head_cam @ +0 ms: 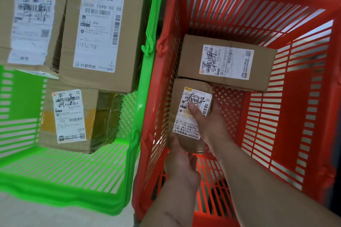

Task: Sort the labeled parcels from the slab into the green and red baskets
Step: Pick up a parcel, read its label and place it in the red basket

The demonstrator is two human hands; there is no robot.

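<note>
A small cardboard parcel (184,97) with a white label is inside the red basket (304,97), near its left wall. My right hand (208,123) grips its right side, thumb lying across the label. My left hand (181,164) holds its near bottom edge. Behind it another labeled parcel (227,62) lies flat on the red basket's floor. The green basket (73,171) on the left holds three labeled parcels: one at the far left (31,27), a tall one (103,31) beside it, and a taped one (73,116) in front.
The two baskets stand side by side, rims almost touching, on a pale floor (27,214). The right half of the red basket's floor is bare. The slab is out of view.
</note>
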